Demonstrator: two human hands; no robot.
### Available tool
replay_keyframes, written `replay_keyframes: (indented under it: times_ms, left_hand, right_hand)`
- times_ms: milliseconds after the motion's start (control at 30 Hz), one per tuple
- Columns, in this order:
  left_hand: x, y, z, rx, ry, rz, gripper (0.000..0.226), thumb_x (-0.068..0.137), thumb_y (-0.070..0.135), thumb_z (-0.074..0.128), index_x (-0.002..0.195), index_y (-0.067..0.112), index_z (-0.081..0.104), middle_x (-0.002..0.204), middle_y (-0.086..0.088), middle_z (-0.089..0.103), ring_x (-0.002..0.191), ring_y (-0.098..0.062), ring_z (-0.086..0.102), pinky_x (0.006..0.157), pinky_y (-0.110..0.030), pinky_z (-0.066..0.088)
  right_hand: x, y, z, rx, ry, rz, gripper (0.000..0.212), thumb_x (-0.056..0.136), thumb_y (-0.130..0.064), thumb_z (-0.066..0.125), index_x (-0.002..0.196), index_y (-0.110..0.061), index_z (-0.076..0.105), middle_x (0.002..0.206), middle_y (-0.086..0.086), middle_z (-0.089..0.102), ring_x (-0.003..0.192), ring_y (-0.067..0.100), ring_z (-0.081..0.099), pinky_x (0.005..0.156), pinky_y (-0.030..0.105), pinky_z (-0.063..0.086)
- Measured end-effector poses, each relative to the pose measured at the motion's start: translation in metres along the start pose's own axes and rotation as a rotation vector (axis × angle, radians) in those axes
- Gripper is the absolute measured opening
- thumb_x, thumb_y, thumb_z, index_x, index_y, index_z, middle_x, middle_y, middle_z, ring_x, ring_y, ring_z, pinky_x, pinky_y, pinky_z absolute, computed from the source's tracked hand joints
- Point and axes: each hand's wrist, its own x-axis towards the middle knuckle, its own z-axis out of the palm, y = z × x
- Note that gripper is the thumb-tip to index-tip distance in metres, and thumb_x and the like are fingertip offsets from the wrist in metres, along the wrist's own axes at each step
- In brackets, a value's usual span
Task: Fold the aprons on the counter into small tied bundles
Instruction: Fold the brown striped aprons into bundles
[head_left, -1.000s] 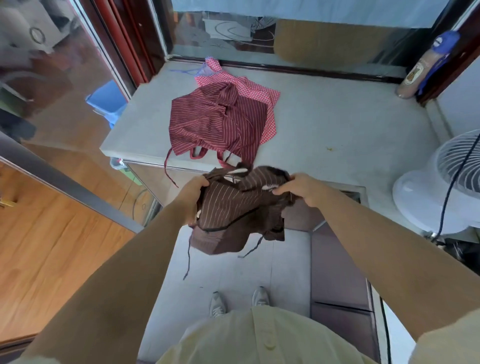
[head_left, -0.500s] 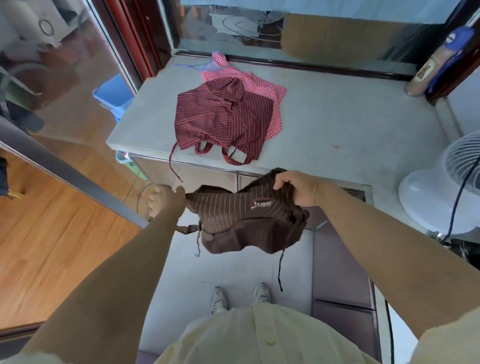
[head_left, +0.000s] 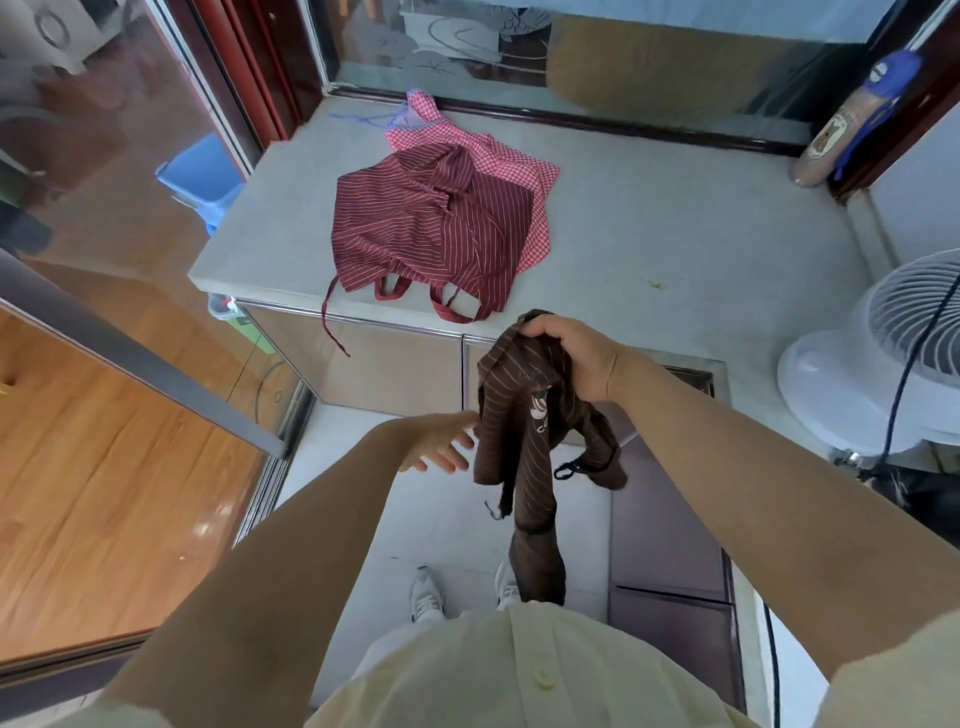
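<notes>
A brown pinstriped apron (head_left: 524, 431) hangs bunched in front of the counter, and my right hand (head_left: 571, 358) grips its top. Its long end and thin ties dangle down toward my shoes. My left hand (head_left: 441, 441) is just left of the cloth with fingers spread and holds nothing. On the grey counter (head_left: 675, 234) a dark red striped apron (head_left: 431, 228) lies spread out, its straps hanging over the front edge. A red checked apron (head_left: 514, 166) lies partly under it, toward the window.
A white fan (head_left: 893, 353) with a dark cable stands at the right end of the counter. A bottle with a blue top (head_left: 852, 124) leans in the far right corner. A glass sliding door (head_left: 130, 322) is at the left, with cabinet doors below the counter.
My left hand let go of the brown apron's corner and moved in toward the cloth. The apron, stretched between both hands before, now hangs from my right hand alone.
</notes>
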Motion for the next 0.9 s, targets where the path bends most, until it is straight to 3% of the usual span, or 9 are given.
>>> replay_keyframes:
  times_ms: [100, 200, 300, 367, 467, 567, 700, 833, 900]
  left_hand:
    - [0.004, -0.008, 0.006, -0.279, -0.112, 0.112, 0.043, 0.101, 0.044, 0.036, 0.132, 0.016, 0.045, 0.126, -0.009, 0.065, 0.127, -0.027, 0.050, 0.113, -0.049, 0.025]
    - [0.007, -0.006, 0.010, -0.306, 0.111, 0.298, 0.034, 0.095, 0.019, 0.052, 0.129, 0.024, 0.050, 0.143, -0.006, 0.044, 0.130, -0.026, 0.038, 0.105, -0.039, 0.030]
    - [0.007, 0.001, 0.009, -0.247, 0.319, 0.387, 0.046, 0.093, 0.016, 0.061, 0.134, 0.032, 0.050, 0.151, -0.002, 0.025, 0.129, -0.025, 0.032, 0.104, -0.040, 0.032]
    - [0.006, 0.006, 0.007, -0.254, 0.314, 0.496, 0.037, 0.093, 0.017, 0.062, 0.128, 0.027, 0.056, 0.147, -0.002, 0.034, 0.131, -0.022, 0.034, 0.104, -0.039, 0.036]
    - [0.002, 0.008, 0.004, -0.177, 0.331, 0.550, 0.013, 0.096, 0.016, 0.056, 0.099, 0.009, 0.066, 0.105, -0.015, 0.062, 0.095, -0.016, 0.053, 0.079, -0.028, 0.042]
    - [0.002, -0.003, -0.010, -0.114, 0.569, 0.570, 0.019, 0.095, 0.022, 0.057, 0.085, 0.007, 0.063, 0.081, -0.013, 0.063, 0.078, -0.018, 0.056, 0.077, -0.035, 0.045]
    - [-0.004, 0.001, -0.046, 0.335, 0.764, 0.515, 0.024, 0.089, 0.042, 0.063, 0.082, 0.019, 0.063, 0.076, -0.001, 0.064, 0.075, -0.019, 0.060, 0.077, -0.038, 0.051]
    - [-0.024, 0.034, -0.065, 0.429, 1.260, 0.782, 0.019, 0.094, 0.035, 0.059, 0.093, 0.017, 0.065, 0.080, 0.004, 0.056, 0.080, -0.017, 0.048, 0.080, -0.037, 0.042]
    - [-0.028, 0.030, -0.069, 0.628, 1.239, 0.799, 0.021, 0.095, 0.035, 0.058, 0.095, 0.016, 0.066, 0.075, 0.002, 0.058, 0.075, -0.018, 0.052, 0.080, -0.038, 0.045]
  right_hand:
    - [-0.001, 0.000, -0.005, 0.109, 0.075, -0.046, 0.032, 0.098, -0.026, 0.047, 0.081, -0.010, 0.069, 0.073, 0.006, 0.070, 0.067, 0.017, 0.066, 0.072, 0.029, 0.050]
    - [-0.001, 0.003, -0.013, 0.137, 0.107, -0.068, 0.030, 0.098, -0.029, 0.046, 0.092, -0.009, 0.068, 0.085, 0.008, 0.071, 0.079, 0.020, 0.065, 0.083, 0.034, 0.049]
    - [0.000, 0.008, -0.015, 0.106, 0.089, -0.029, 0.031, 0.098, -0.031, 0.047, 0.095, -0.009, 0.069, 0.090, 0.009, 0.071, 0.084, 0.022, 0.065, 0.089, 0.035, 0.048]
    - [0.000, 0.010, -0.013, 0.062, 0.076, 0.004, 0.031, 0.098, -0.031, 0.047, 0.093, -0.010, 0.069, 0.087, 0.009, 0.071, 0.080, 0.020, 0.065, 0.084, 0.034, 0.049]
    - [0.002, 0.010, -0.013, 0.005, 0.100, -0.010, 0.025, 0.098, -0.026, 0.050, 0.093, -0.009, 0.067, 0.083, 0.009, 0.070, 0.076, 0.020, 0.066, 0.074, 0.030, 0.052]
    - [0.008, 0.014, -0.026, -0.126, 0.298, -0.146, 0.016, 0.094, -0.019, 0.061, 0.102, -0.006, 0.067, 0.090, 0.009, 0.070, 0.085, 0.023, 0.066, 0.071, 0.028, 0.054]
    - [0.020, 0.016, -0.044, -0.601, 0.491, -0.241, 0.023, 0.094, -0.022, 0.063, 0.106, -0.004, 0.070, 0.099, 0.011, 0.068, 0.095, 0.026, 0.063, 0.085, 0.035, 0.051]
    - [0.030, -0.009, -0.033, -0.762, 0.753, -0.699, 0.021, 0.096, -0.018, 0.060, 0.105, -0.004, 0.071, 0.104, 0.011, 0.071, 0.096, 0.023, 0.063, 0.090, 0.036, 0.049]
    - [0.028, -0.009, -0.026, -0.729, 0.771, -0.833, 0.018, 0.096, -0.014, 0.058, 0.106, -0.005, 0.071, 0.103, 0.006, 0.070, 0.093, 0.015, 0.061, 0.085, 0.025, 0.047]
